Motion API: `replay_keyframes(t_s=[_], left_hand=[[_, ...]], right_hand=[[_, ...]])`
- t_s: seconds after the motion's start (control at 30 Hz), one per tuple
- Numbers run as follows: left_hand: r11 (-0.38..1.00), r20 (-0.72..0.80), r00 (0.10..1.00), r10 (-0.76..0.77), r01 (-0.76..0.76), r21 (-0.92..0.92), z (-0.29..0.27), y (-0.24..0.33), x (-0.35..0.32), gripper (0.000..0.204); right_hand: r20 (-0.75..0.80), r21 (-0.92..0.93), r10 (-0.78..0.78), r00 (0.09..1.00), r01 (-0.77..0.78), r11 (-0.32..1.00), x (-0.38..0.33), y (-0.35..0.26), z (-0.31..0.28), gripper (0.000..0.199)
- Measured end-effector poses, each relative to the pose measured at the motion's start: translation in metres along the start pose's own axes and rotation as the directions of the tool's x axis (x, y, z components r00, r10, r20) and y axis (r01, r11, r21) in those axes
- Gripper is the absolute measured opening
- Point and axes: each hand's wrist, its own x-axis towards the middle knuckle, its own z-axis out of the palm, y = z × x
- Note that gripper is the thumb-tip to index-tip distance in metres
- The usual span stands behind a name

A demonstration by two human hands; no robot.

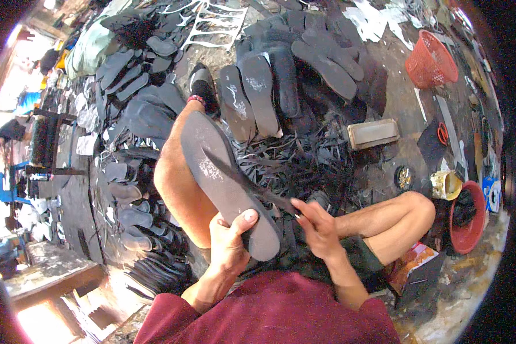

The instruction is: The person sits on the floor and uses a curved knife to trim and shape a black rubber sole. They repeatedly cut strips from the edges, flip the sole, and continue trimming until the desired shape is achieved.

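Note:
My left hand (229,238) grips a grey shoe sole (212,169) near its lower end, thumb on top and fingers beneath. The sole is tilted in front of my raised left leg and has pale smudges on its face. My right hand (318,229), fingers closed, holds a long, narrow dark piece (275,199) that reaches towards the sole's edge. Whether it is a blade or a cut strip, I cannot tell. Beyond the sole lies a heap of thin black offcut strips (292,160). Two more grey soles (259,92) lie side by side farther off.
Dark soles (327,63) are piled at the far side, and more stacked soles (135,218) stand at left. To the right are a beige block (372,133), a red basket (432,60), a red basin (469,229) and a yellow tin (445,184). My bent right leg (395,218) crosses the near right.

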Motion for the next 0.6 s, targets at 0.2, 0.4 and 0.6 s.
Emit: replay_keyframes(t_s=[0.2,0.4,0.6], left_hand=[[0.998,-0.020,0.998,0.063,-0.062,0.017,-0.006,-0.014,0.003,0.045],[0.993,0.079,0.995,0.053,-0.061,0.103,0.015,-0.009,-0.028,0.069],[0.517,-0.087,0.529,0.844,-0.760,0.394,-0.043,0.078,0.005,0.089]], right_hand=[[-0.176,0.062,-0.066,0.982,0.078,0.995,0.088,-0.037,0.046,0.035],[-0.200,0.512,0.073,0.977,0.041,0.858,0.124,-0.040,0.032,0.040],[-0.255,0.565,0.509,0.822,-0.301,0.768,0.079,0.030,-0.009,0.048]])
